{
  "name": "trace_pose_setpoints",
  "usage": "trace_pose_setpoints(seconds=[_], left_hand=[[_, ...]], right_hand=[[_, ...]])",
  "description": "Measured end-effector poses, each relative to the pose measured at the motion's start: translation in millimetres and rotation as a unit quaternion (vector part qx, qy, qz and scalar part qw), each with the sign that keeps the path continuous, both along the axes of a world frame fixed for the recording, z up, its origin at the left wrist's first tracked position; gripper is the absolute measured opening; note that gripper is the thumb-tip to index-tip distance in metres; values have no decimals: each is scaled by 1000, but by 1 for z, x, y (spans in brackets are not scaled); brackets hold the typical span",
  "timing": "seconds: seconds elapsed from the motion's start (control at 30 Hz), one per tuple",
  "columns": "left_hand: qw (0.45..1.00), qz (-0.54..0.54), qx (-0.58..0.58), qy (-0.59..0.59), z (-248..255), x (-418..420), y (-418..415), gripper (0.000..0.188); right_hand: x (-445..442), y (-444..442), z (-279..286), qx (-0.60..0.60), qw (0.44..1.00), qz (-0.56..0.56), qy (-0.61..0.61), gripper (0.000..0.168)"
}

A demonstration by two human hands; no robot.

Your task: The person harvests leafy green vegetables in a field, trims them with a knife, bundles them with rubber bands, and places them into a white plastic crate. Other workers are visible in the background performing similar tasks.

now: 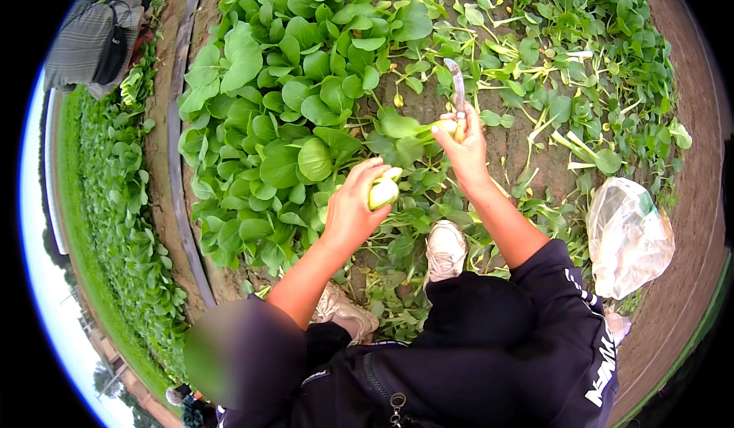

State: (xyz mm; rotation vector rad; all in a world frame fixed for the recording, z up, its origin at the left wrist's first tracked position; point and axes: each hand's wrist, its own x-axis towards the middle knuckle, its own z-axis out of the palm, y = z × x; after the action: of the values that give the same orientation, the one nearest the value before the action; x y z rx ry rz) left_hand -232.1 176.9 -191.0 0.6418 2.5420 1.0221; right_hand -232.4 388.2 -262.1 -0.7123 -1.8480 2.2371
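Note:
My left hand [348, 213] is closed around a trimmed head of bok choy [383, 193], its pale base turned towards the right. In my right hand [469, 156] is a small knife with a curved, stained blade [457, 84] pointing away from me. The same hand pinches the pale stalk of a loose green leaf [401, 125] between thumb and knife handle; the leaf blade is blurred and points left. Both hands hover over the leafy ground, a short way apart. Left of them grow dense standing bok choy plants [298, 95].
Cut leaves and stalks [582, 150] litter the soil on the right. A clear plastic bag [628, 239] lies at the right edge of the bed. A dark flat hose [175, 118] runs along the left furrow. Another person [94, 41] is at the upper left. My shoe [444, 250] stands among leaves.

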Motion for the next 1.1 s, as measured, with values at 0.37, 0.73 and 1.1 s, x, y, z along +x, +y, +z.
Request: trace_pose_setpoints(seconds=[0.37,0.73,1.1], left_hand=[[989,48,-4,-143,-53,-51,24,73],[858,-190,-470,88,-77,-170,39,47],[869,-133,-471,75,-98,-158,-18,43]], right_hand=[[-16,-22,-15,-286,946,113,-106,45],[-94,-25,-102,108,961,180,-180,39],[-110,-27,-107,96,936,261,-214,43]])
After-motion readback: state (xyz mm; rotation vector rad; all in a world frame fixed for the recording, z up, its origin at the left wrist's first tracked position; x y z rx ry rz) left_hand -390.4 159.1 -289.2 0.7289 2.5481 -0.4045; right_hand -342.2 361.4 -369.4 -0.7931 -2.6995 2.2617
